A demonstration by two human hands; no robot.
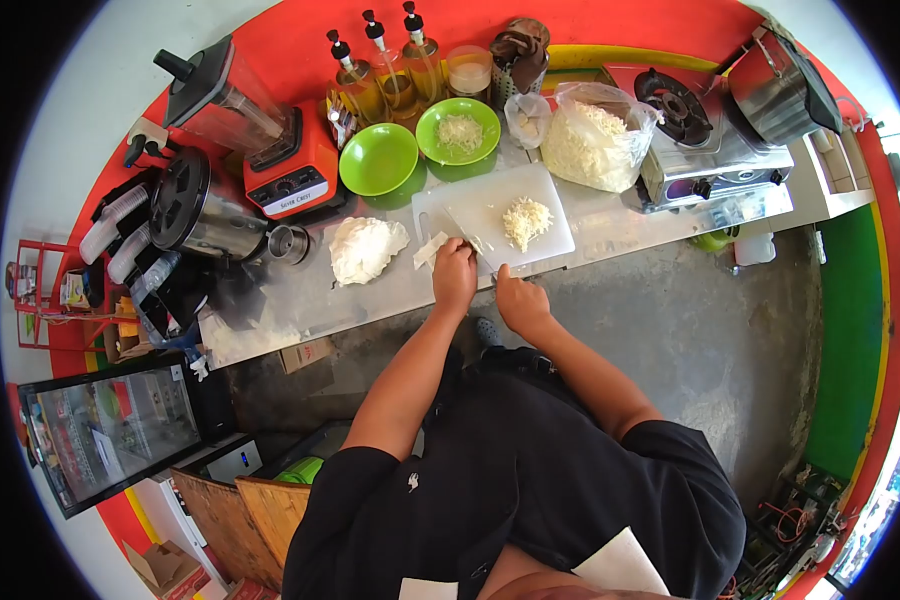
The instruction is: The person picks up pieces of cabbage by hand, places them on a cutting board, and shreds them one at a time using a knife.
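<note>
My left hand (455,268) presses its closed fingers on a pale, flat piece of what looks like cabbage (429,250) at the near left edge of the white cutting board (545,190). In my right hand (520,300) is the handle of a knife (483,258), whose blade slants away over the board, just right of the left fingers. Fine pale slivers lie beside the blade. On the right half of the board sits a heap of pale shreds (527,222). Left of the board rests a large whitish, cabbage-like chunk (367,250).
Behind the board stand two green bowls (378,165), one holding shreds (460,132), and a plastic bag of shreds (598,150). A red blender (290,175) is at left, pump bottles (390,80) behind. A gas stove (710,165) with a pot (780,90) stands right.
</note>
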